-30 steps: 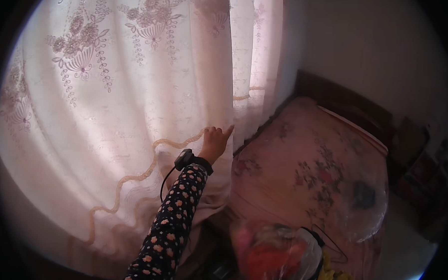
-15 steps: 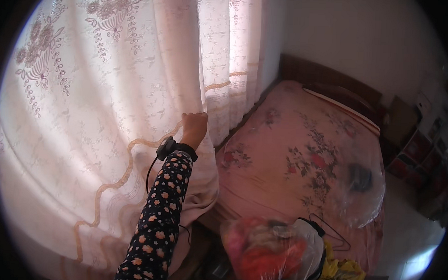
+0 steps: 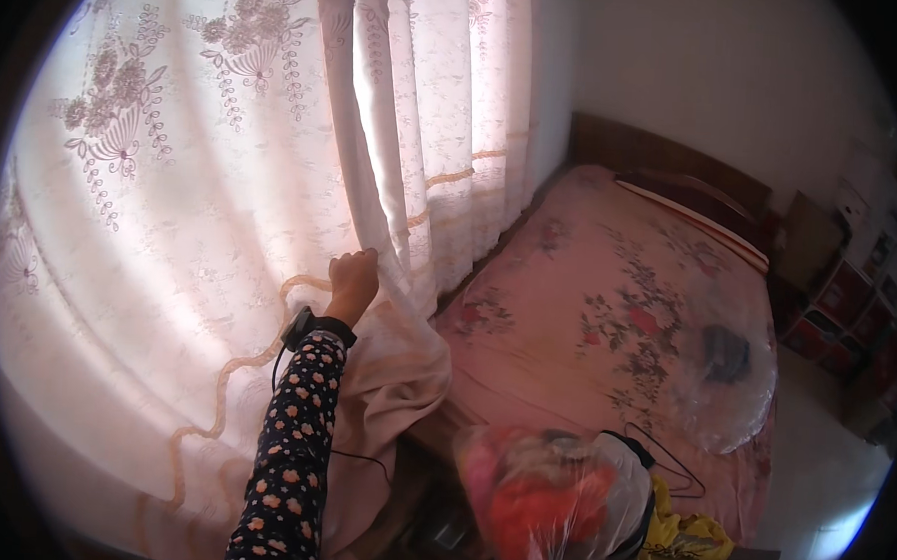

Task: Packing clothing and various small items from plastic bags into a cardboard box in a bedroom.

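My left hand (image 3: pixel 354 279) is closed on the edge of a long pale pink curtain (image 3: pixel 262 202) with embroidered flowers and a wavy tan trim. A dark floral sleeve covers the forearm, and a black strap with a small device and a thin cable sits at the wrist. From the fist, the curtain's edge runs upward in a narrow fold, while its lower part bunches in loose folds beside the forearm. Past that edge hangs another lit stretch of curtain (image 3: pixel 439 149). My right hand is out of the picture.
Right of the curtain stands a bed (image 3: pixel 528 284) with a pink floral cover. A clear plastic bag of red and pink things (image 3: pixel 549 495) sits near its foot, beside a yellow cloth (image 3: pixel 683 535) and a hanger (image 3: pixel 676 465). Another clear bag (image 3: pixel 734 393) lies on the bed.
My left hand has moved left and slightly down with the curtain's edge in it. The edge is now folded and drawn left, showing more of the lit curtain behind.
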A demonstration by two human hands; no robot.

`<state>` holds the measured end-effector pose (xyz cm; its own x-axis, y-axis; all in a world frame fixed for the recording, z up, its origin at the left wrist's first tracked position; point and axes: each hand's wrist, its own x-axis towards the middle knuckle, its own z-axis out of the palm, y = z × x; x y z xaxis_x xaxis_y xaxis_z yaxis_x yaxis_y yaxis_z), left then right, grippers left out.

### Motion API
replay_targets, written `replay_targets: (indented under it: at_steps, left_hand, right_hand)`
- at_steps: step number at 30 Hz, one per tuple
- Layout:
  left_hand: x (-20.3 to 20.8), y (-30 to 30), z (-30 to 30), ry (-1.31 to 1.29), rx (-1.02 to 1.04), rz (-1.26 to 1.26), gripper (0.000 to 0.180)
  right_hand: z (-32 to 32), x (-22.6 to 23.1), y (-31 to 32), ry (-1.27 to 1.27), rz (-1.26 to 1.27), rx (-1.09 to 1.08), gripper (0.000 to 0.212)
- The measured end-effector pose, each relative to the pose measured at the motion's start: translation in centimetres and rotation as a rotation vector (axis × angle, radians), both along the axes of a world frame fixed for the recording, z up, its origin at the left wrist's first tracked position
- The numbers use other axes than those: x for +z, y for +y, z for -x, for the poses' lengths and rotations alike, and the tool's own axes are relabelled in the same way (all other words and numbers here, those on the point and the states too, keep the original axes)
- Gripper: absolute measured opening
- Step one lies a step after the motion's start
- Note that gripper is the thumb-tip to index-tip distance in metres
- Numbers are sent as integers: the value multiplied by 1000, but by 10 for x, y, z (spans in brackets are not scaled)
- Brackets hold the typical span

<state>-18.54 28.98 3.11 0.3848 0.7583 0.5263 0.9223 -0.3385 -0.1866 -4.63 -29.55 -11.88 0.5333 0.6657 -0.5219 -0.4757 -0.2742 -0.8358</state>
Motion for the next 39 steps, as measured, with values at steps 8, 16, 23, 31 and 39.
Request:
replay_targets:
  at_steps: [8,16,23,31,39]
  left_hand:
    - [14,-38,68,-110,62,16,11]
    - [29,-81,120,-170,180,25,10]
    - [38,-104,175,-178,239,-34,10]
    - [55,-131,244,-238,311,-178,9]
    - [56,-152,279,-265,310,-254,10]
  right_hand:
    - [-11,-25,-19,-232,-80,155,25]
    - [10,18,-14,54,-78,-51,25]
    - [16,35,-9,-154,-135,56,23]
    - [7,-28,-6,32,-147,58,13]
    - [14,-27,-4,30,-192,122,13]
